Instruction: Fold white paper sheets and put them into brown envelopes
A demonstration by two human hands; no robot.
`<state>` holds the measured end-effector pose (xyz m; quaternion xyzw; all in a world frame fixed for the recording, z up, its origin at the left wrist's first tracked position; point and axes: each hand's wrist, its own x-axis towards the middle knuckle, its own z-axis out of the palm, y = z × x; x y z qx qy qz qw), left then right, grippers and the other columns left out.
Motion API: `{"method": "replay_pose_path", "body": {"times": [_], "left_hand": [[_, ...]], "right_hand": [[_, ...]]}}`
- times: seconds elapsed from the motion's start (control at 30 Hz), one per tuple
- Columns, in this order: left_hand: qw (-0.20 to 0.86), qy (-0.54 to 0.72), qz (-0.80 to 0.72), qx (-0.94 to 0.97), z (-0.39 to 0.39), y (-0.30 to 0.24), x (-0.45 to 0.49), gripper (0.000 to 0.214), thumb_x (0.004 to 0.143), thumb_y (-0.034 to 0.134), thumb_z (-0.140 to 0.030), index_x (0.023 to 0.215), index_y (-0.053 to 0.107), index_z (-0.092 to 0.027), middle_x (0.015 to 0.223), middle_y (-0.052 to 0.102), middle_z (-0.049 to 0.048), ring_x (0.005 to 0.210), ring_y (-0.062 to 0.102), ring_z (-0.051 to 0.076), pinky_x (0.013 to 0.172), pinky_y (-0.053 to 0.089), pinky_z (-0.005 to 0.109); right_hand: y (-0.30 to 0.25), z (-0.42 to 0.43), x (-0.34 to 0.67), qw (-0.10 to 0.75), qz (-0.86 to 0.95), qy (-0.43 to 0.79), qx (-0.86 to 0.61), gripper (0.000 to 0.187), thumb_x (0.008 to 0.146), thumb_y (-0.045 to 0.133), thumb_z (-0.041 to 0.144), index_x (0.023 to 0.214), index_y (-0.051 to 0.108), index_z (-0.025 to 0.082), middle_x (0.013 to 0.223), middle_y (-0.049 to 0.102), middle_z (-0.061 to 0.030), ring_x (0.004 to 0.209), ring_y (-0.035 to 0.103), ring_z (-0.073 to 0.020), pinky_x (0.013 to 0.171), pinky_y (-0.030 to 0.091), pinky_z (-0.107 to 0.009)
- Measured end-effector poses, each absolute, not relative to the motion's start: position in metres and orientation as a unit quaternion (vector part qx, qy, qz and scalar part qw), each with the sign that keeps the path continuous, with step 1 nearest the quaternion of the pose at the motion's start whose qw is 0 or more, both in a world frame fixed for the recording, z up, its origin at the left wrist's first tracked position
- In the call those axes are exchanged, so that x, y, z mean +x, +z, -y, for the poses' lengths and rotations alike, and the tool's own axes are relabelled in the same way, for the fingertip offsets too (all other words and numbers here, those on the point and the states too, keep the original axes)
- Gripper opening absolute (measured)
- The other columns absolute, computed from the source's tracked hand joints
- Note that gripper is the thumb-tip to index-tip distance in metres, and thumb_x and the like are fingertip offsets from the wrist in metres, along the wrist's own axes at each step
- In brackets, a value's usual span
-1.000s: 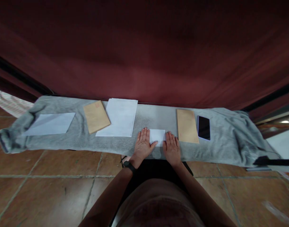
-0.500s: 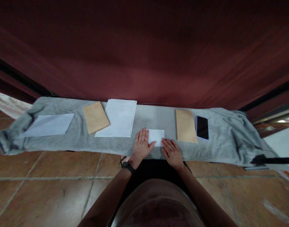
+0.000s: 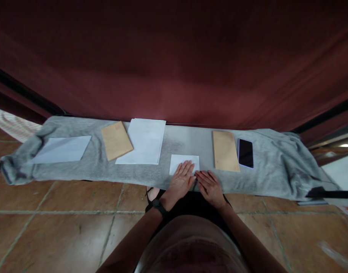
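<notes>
A small white piece of folded paper (image 3: 176,162) lies on the grey cloth in front of me. My left hand (image 3: 181,179) rests flat on its lower middle, fingers stretched out and covering part of it. Beside it, my right hand (image 3: 211,186) lies palm down with fingers extended, the fingertips at the paper's lower right corner. Whether those fingertips touch the paper I cannot tell. Right of the paper sits a stack of brown envelopes (image 3: 225,151).
Grey cloth (image 3: 188,140) covers the narrow table. To the left are white sheets (image 3: 147,142), another brown envelope stack (image 3: 117,140) overlapping them, and a separate white sheet (image 3: 64,149). A phone (image 3: 246,153) lies at the right. A dark red curtain (image 3: 174,94) hangs behind.
My left hand has slid rightward from the paper's left edge onto its middle. The paper's left part is now uncovered. My right hand stays near the lower right corner.
</notes>
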<state>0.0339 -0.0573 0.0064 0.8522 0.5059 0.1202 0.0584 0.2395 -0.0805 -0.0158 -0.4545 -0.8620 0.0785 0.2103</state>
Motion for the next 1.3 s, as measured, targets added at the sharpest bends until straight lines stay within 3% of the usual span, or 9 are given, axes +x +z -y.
{"method": "replay_pose_path", "body": {"times": [0.23,0.77,1.1,1.3], "left_hand": [[0.084,0.112,-0.448,0.883,0.043,0.006,0.053,0.056,0.107,0.030,-0.049,0.151,0.043,-0.016,0.160,0.040,0.0093,0.151,0.031,0.020,0.125,0.025,0.043],[0.059,0.096,-0.438,0.892,0.006,-0.003,0.054,0.062,0.107,0.027,-0.051,0.155,0.036,-0.013,0.164,0.031,0.0108,0.154,0.023,0.021,0.127,0.016,0.044],[0.052,0.087,-0.370,0.923,0.021,0.002,0.031,0.058,0.106,0.032,-0.052,0.154,0.038,-0.021,0.164,0.033,0.0043,0.154,0.023,0.020,0.127,0.016,0.044],[0.041,0.087,-0.351,0.931,0.037,0.004,0.019,0.060,0.105,0.035,-0.053,0.157,0.032,-0.023,0.165,0.032,0.0018,0.155,0.018,0.019,0.127,0.015,0.043]], "right_hand": [[-0.016,0.080,0.240,0.257,0.853,0.087,-0.445,0.032,0.098,0.047,0.020,0.117,0.072,0.021,0.128,0.071,-0.0069,0.126,0.061,-0.0231,0.118,0.038,-0.051],[-0.019,0.078,0.240,0.287,0.845,0.100,-0.439,0.040,0.094,0.050,0.018,0.130,0.066,0.022,0.131,0.069,-0.0079,0.122,0.063,-0.0246,0.115,0.041,-0.054],[-0.017,0.078,0.243,0.303,0.844,0.119,-0.426,0.037,0.094,0.049,0.019,0.127,0.067,0.025,0.132,0.069,-0.0062,0.123,0.063,-0.0245,0.115,0.040,-0.054],[-0.015,0.079,0.243,0.308,0.840,0.127,-0.428,0.034,0.097,0.049,0.021,0.127,0.066,0.023,0.128,0.071,-0.0073,0.121,0.064,-0.0238,0.115,0.040,-0.053]]}}
